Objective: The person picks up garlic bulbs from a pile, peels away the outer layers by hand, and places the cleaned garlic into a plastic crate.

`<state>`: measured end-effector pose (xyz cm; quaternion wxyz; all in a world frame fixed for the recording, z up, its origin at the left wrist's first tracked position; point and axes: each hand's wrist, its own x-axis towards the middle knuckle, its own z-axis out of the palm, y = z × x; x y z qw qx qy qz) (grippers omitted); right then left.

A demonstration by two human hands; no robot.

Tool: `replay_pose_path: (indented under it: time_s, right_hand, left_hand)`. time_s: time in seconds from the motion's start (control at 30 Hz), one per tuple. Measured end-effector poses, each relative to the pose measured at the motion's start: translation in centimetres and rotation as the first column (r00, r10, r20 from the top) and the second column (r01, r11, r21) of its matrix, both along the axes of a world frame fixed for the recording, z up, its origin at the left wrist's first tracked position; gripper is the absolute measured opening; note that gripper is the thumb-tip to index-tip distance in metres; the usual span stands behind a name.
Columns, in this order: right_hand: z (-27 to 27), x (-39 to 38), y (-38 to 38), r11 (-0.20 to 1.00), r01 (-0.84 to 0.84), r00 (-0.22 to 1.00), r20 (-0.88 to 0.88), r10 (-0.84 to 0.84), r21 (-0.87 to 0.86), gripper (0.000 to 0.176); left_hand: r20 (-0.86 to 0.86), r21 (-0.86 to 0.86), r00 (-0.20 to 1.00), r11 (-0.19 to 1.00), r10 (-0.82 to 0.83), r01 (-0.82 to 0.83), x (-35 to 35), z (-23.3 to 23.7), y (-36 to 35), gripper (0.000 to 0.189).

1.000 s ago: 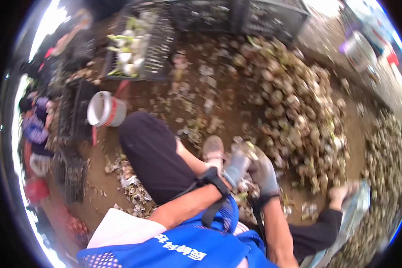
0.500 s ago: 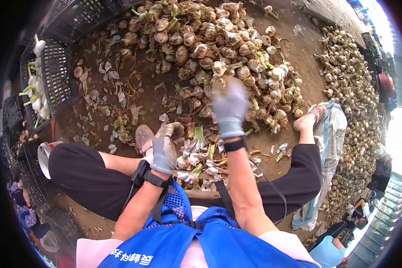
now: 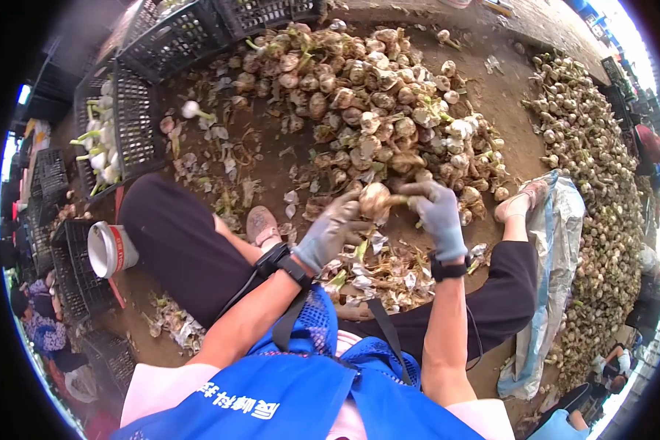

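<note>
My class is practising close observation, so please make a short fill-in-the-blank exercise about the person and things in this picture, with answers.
1. The left hand and right hand are both covered by ____.
2. Between them is a garlic bulb, its stalk pointing toward the ____ hand.
3. The colour of the person's vest is ____.
4. The white bucket is beside the person's ____ leg.

Missing words: gloves; right; blue; left.

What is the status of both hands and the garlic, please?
Left hand holding a garlic bulb. Right hand at its stem. Garlic pile just beyond; nothing visibly blocking the hands.
</note>
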<state>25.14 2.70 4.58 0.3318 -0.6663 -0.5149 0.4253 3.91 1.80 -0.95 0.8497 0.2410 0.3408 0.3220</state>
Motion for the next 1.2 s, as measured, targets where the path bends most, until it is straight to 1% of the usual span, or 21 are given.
replay_pose_path:
  time_s: [0.07,0.13,0.2,0.27,0.33,0.4,0.47,0.5,0.53,0.6,0.67,0.7,0.8,0.87,0.9,0.93,1.0,1.07,1.13,1.17,1.2]
  right_hand:
    - [0.7,-1.7,-2.4,0.99,0.129,0.904,-0.403,-0.144,-0.064,0.025]
    - [1.8,-3.5,-4.1,0.918,0.345,0.548,-0.753,-0.365,-0.195,0.034]
    - [0.4,-4.4,-5.4,0.873,0.378,0.579,-0.658,-0.482,-0.307,0.029]
    - [-0.5,-6.3,-5.6,0.879,0.39,0.589,-0.66,-0.466,-0.273,0.023]
    - [-0.6,-7.2,-5.6,0.867,0.446,0.542,-0.704,-0.459,-0.221,0.018]
    - [-0.1,-7.6,-5.4,0.931,0.34,0.661,-0.671,-0.337,-0.132,0.017]
    - [0.3,-8.3,-5.4,0.93,0.332,0.712,-0.604,-0.358,-0.159,0.015]
    - [0.2,-8.2,-5.5,0.939,0.309,0.693,-0.641,-0.329,-0.148,0.014]
    - [0.1,-8.3,-5.6,0.947,0.291,0.674,-0.673,-0.303,-0.135,0.013]
    - [-0.6,-8.2,-6.2,0.951,0.272,0.765,-0.568,-0.305,-0.144,0.017]
    - [0.0,-8.1,-6.5,0.953,0.255,0.624,-0.726,-0.29,-0.161,0.015]
    - [0.5,-8.3,-6.5,0.954,0.256,0.626,-0.725,-0.288,-0.158,0.015]
    - [1.5,-8.8,-6.6,0.96,0.279,0.758,-0.619,-0.205,0.023,0.016]
    - [-0.1,-9.3,-5.9,0.922,0.377,0.697,-0.627,-0.347,-0.092,0.017]
    - [-0.7,-9.1,-5.7,0.941,0.337,0.815,-0.495,-0.301,-0.017,0.015]
    - [-1.0,-8.9,-5.9,0.942,0.335,0.815,-0.496,-0.299,-0.018,0.015]
    - [-0.9,-8.9,-6.1,0.967,0.256,0.75,-0.631,-0.199,0.0,0.014]
    - [-1.1,-8.6,-6.2,0.963,0.268,0.716,-0.662,-0.22,-0.03,0.014]
    - [0.5,-8.5,-6.4,0.947,0.247,0.467,-0.831,-0.303,-0.207,0.017]
    - [0.1,-8.0,-6.5,0.962,0.196,0.524,-0.809,-0.267,-0.19,0.021]
    - [0.5,-8.5,-7.0,0.974,0.174,0.563,-0.797,-0.218,-0.143,0.021]
  left_hand:
    - [0.355,-0.15,0.934,0.985,-0.026,0.084,-0.1,0.4,-0.5,0.046]
    - [0.364,-0.06,0.931,0.998,0.027,-0.006,0.3,1.4,-0.5,0.044]
    - [0.288,-0.027,0.955,0.998,0.069,-0.064,0.3,1.2,-0.6,0.044]
    - [0.207,0.084,0.977,0.994,0.047,-0.066,0.3,2.2,-1.3,0.045]
    - [-0.127,0.374,0.986,0.926,0.109,-0.054,0.2,3.1,-1.5,0.047]
    - [-0.115,0.366,0.979,0.924,0.166,-0.113,0.0,2.7,-1.8,0.046]
    - [0.076,0.127,0.982,0.976,0.17,-0.179,-0.8,2.3,-2.2,0.045]
    - [0.061,0.143,0.975,0.965,0.212,-0.219,-0.6,2.3,-2.5,0.039]
    - [0.067,0.141,0.975,0.966,0.211,-0.219,-0.9,2.3,-2.4,0.039]
    - [0.14,-0.087,0.982,0.99,0.125,-0.114,-1.7,4.1,-2.1,0.035]
    - [0.112,0.01,0.974,0.98,0.198,-0.2,-1.3,4.5,-2.4,0.035]
    - [0.047,0.091,0.979,0.975,0.2,-0.204,-1.3,3.6,-2.2,0.037]
    - [-0.05,0.22,0.974,0.953,0.223,-0.207,-1.0,3.3,-2.1,0.038]
    - [-0.091,0.269,0.967,0.94,0.24,-0.208,-1.0,3.7,-2.2,0.037]
    - [-0.013,0.212,0.975,0.953,0.223,-0.215,-1.2,4.0,-2.3,0.037]
    - [0.065,0.156,0.975,0.963,0.211,-0.219,-1.3,4.2,-2.3,0.037]
    - [0.089,0.094,0.956,0.953,0.28,-0.288,-1.2,3.6,-2.4,0.036]
    - [0.113,-0.256,0.976,0.954,0.189,-0.155,-2.1,3.1,-2.2,0.035]
    - [0.182,-0.243,0.978,0.969,0.1,-0.054,-2.3,2.5,-1.9,0.036]
    - [0.098,0.049,0.979,0.982,0.178,-0.184,-1.3,3.0,-1.8,0.039]
    - [0.04,0.34,0.962,0.901,0.27,-0.267,-0.8,3.5,-1.9,0.042]
